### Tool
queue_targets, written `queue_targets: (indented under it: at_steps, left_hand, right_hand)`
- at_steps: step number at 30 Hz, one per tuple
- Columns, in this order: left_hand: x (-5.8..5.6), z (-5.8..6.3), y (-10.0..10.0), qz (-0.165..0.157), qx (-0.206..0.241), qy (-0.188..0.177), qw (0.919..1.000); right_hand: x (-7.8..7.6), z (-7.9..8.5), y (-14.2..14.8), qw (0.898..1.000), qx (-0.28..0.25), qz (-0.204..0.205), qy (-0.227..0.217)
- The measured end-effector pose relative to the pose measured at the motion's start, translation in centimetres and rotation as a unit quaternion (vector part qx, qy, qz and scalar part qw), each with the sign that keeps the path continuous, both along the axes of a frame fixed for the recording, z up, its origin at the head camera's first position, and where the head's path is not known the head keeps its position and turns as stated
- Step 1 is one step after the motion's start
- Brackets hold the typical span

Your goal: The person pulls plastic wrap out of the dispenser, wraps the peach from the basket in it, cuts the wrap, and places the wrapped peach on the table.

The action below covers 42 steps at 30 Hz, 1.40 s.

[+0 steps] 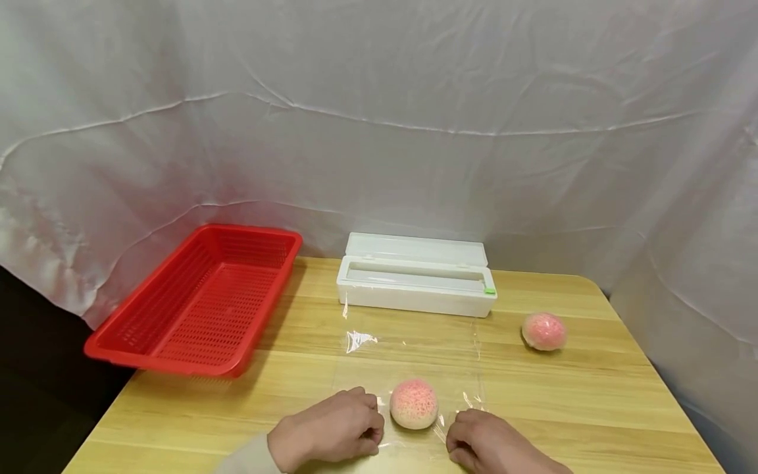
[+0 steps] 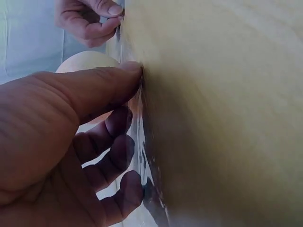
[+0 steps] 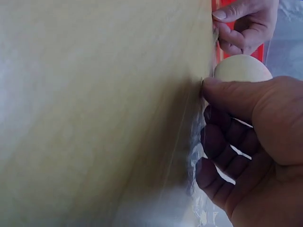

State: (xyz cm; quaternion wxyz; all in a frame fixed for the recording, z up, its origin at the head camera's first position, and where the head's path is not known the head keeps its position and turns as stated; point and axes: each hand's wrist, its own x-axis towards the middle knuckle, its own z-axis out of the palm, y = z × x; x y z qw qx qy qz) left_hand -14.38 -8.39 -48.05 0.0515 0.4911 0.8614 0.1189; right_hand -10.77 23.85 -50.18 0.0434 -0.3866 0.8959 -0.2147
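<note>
A pink-speckled peach [image 1: 414, 403] sits on a sheet of clear cling film [image 1: 414, 349] laid over the table, between my two hands. To its left, my left hand [image 1: 331, 424] pinches the film's near edge between thumb and curled fingers. My right hand [image 1: 494, 441] pinches the same edge on the other side. In the left wrist view, the film [image 2: 142, 142] runs past the fingertips in shiny creases. In the right wrist view, the peach [image 3: 242, 68] shows its pale side beyond the thumb. The film stretches back to a white dispenser box [image 1: 417, 303] with its lid raised.
A red plastic basket [image 1: 260, 329] stands at the table's left side. Another peach [image 1: 544, 331], shiny as though wrapped, lies at the right on the wooden table [image 1: 616, 395]. A grey-white curtain [image 1: 379, 164] hangs behind the table.
</note>
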Motion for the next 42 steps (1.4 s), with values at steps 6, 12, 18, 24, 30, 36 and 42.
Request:
queue_targets:
  at_steps: [6, 12, 18, 24, 30, 36, 42]
  left_hand:
    - [-0.2, 0.7, -0.2, -0.001, 0.032, -0.014, 0.9994]
    - [-1.0, 1.5, -0.6, 0.044, 0.073, -0.075, 0.9936]
    - [-1.3, 1.5, -0.2, 0.080, 0.086, -0.090, 0.9890]
    - [-0.1, 1.8, 2.2, 0.073, 0.073, 0.009, 0.9946]
    - [0.7, 0.8, 4.3, 0.061, 0.061, 0.117, 0.9893]
    - [-0.4, 1.3, 4.6, 0.057, 0.084, 0.070, 0.9923]
    - [-2.4, 2.7, 4.5, 0.087, 0.075, -0.055, 0.9919]
  right_hand:
    - [0.0, 0.8, 0.0, 0.998, -0.009, -0.020, -0.060]
    - [0.0, 2.1, 0.2, 0.985, -0.027, -0.098, -0.138]
    - [-0.4, 2.0, 0.3, 0.978, -0.047, -0.116, -0.168]
    - [-0.5, 1.9, 0.4, 0.978, -0.061, -0.114, -0.164]
    - [-0.5, 1.8, 0.4, 0.976, -0.070, -0.115, -0.169]
    - [-0.6, 1.8, 0.7, 0.976, -0.080, -0.121, -0.164]
    - [-1.5, 1.9, 1.0, 0.972, -0.102, -0.137, -0.162]
